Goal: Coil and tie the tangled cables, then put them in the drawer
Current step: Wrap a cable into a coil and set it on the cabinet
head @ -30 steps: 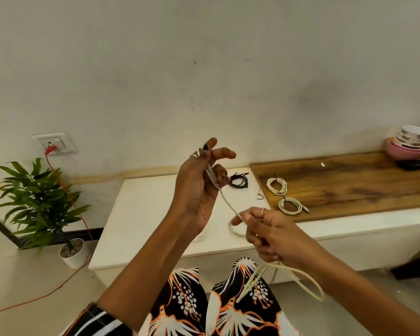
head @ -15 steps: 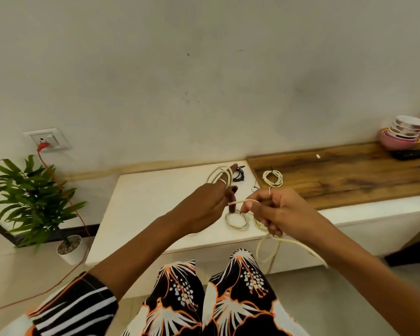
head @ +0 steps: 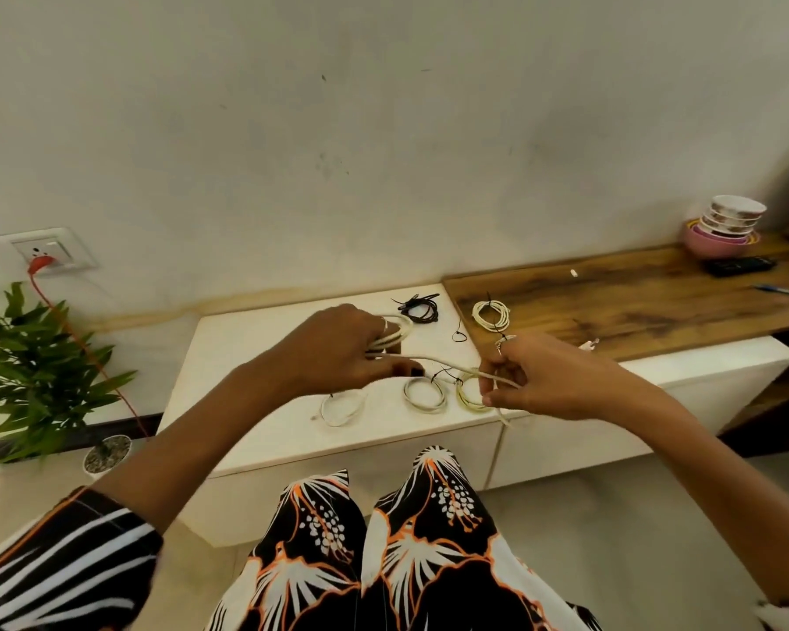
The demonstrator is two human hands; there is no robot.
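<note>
Cable (head: 433, 358) of pale cream colour is held between both hands above the white cabinet top (head: 247, 357). Several turns of it are wound into loops around the fingers of the left hand (head: 338, 352), whose fingers are curled about the loops. From those loops a single strand is stretched rightward to the right hand (head: 538, 380), where it is pinched between thumb and curled fingers; a free length hangs down from that hand over the front edge of the cabinet.

On the cabinet top, beneath the stretched strand, three coiled cables are laid flat: a whitish coil (head: 341, 407) at the left, a white coil (head: 424, 393) in the middle, and a yellowish coil (head: 468, 393) at the right, partly covered by the right hand. A black coiled cable (head: 422, 309) is placed farther back, near the wall. A further white coil (head: 490, 315), bound with a dark tie, rests on the adjoining wooden counter (head: 634, 302).

At the far right of the wooden counter, a stack of bowls (head: 725, 227) and a dark flat device (head: 739, 265) are located. A potted plant (head: 37, 371) stands at the left, below a wall socket (head: 49, 252) from which a red cord (head: 87, 348) is run downward. No drawer opening can be made out.
</note>
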